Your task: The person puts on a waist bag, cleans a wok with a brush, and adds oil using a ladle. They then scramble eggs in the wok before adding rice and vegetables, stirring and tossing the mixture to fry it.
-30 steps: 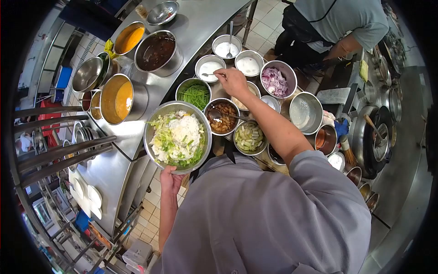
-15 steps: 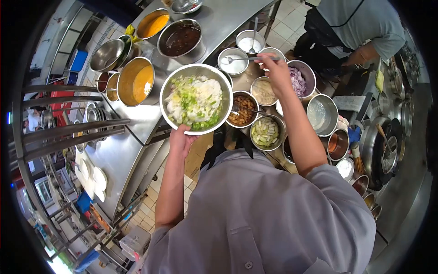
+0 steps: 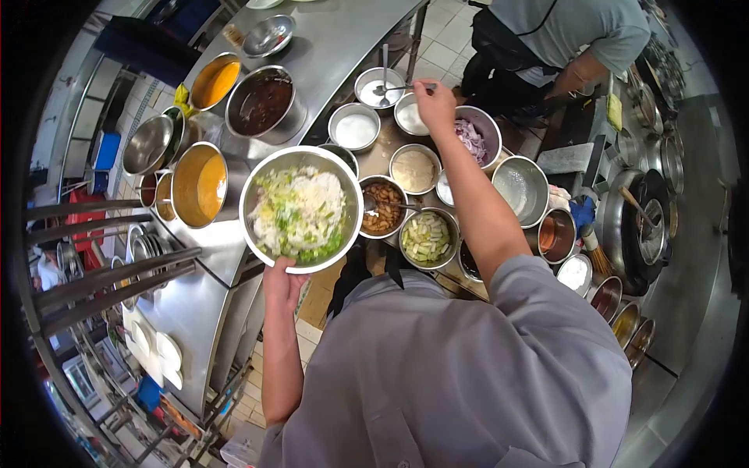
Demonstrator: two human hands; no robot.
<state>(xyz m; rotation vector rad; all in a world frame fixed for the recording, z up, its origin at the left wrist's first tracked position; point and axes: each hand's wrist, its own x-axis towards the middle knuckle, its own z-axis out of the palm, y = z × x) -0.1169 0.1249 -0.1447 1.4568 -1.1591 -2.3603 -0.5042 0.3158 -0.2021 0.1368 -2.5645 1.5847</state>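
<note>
And here's the steel table (image 3: 343, 39), spread across the upper L side, w/ a dark-sauce pot (image 3: 292, 117) and an orange-sauce pot (image 3: 186, 183) parked along it. Upper R, a co-worker (image 3: 577, 43) in a grey top is seen, well apart from both hands. Far R, a lg wok (image 3: 615, 220). Centre, steel tubs packed close: onion tub (image 3: 496, 140), part-covered by the R forearm (image 3: 484, 210); fried-bits tub (image 3: 382, 179), w/ a serving spoon (image 3: 370, 204) rested in it; chopped-veg tub (image 3: 451, 249); greens tub (image 3: 351, 152), mostly blocked by the mixing bowl (image 3: 353, 203). That bowl, filled w/ white, rice-like food and chopped greens, is clamped at its near rim by the L hand (image 3: 285, 285), held up btwn sauce pots and tubs. Over to the R hand (image 3: 434, 105): fingers and thumb are pinched together on a spoon (image 3: 381, 90), its head pointed L, over the upper white-powder tub (image 3: 363, 82), where a 2nd spoon (image 3: 385, 64) is stood. Whether powder is touched can't be told.
</note>
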